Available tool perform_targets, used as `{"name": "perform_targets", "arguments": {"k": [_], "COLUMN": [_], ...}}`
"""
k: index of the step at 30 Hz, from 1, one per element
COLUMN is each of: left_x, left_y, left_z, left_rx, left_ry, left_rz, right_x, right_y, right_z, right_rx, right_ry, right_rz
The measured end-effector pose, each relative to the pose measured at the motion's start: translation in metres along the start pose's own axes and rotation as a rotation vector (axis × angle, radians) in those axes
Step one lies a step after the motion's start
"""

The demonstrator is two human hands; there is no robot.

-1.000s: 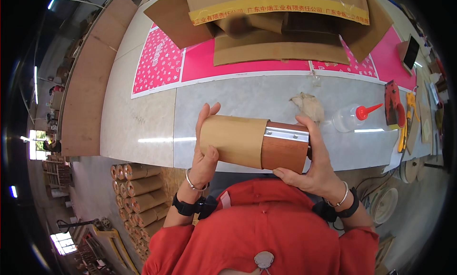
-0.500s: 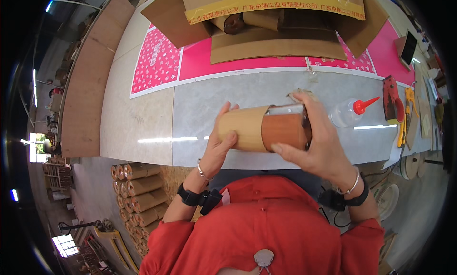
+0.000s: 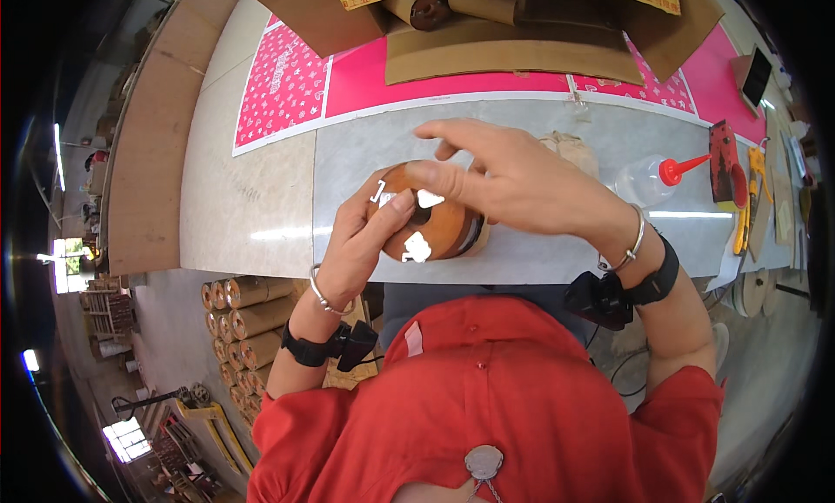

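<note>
A brown roll [image 3: 448, 224] is tilted so that its round end, with a dark hole in the middle, faces up at me. White shiny patches show on that end. My left hand [image 3: 355, 240] grips the roll from the left side, its thumb lying across the end near the hole. Over the roll's upper right, my right hand [image 3: 526, 185] has its fingers stretched apart, with the thumb at the upper rim; whether it touches cannot be made out. Part of the roll's side is hidden behind that hand. A crumpled pale beige thing [image 3: 571, 149] lies just beyond it.
An open cardboard box [image 3: 513, 63] with rolls inside stands at the back on a pink sheet [image 3: 365, 81]. To the right are a red-tipped clear bottle [image 3: 642, 183], a red tool [image 3: 724, 159] and a yellow cutter [image 3: 742, 229]. Several paper-wrapped rolls [image 3: 261, 322] are stacked below left.
The roll has turned from lying sideways between both hands to showing its end. My right hand has let go of its side and risen over it; my left hand has shifted left.
</note>
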State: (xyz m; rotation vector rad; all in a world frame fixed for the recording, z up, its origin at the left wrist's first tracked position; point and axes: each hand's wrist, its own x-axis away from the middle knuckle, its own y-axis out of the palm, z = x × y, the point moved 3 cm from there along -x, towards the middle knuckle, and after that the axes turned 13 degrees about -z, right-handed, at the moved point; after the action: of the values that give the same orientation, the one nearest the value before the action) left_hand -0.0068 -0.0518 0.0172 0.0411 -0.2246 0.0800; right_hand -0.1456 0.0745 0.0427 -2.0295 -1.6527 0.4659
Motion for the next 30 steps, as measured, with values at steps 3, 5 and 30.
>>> {"name": "perform_targets", "arguments": {"k": [3,5,30], "left_x": [0.004,0.005,-0.011], "left_y": [0.007,0.004,0.014], "left_z": [0.004,0.008,0.009], "left_rx": [0.037,-0.102,-0.090], "left_ry": [0.034,-0.092,-0.148], "left_rz": [0.041,-0.057,-0.062], "right_x": [0.002,0.003,0.007], "right_y": [0.009,0.015,0.034], "right_z": [0.020,0.028,0.040], "right_rx": [-0.221,-0.260,-0.724], "right_ry": [0.037,0.065,-0.004], "right_rz": [-0.055,-0.029,-0.034]}}
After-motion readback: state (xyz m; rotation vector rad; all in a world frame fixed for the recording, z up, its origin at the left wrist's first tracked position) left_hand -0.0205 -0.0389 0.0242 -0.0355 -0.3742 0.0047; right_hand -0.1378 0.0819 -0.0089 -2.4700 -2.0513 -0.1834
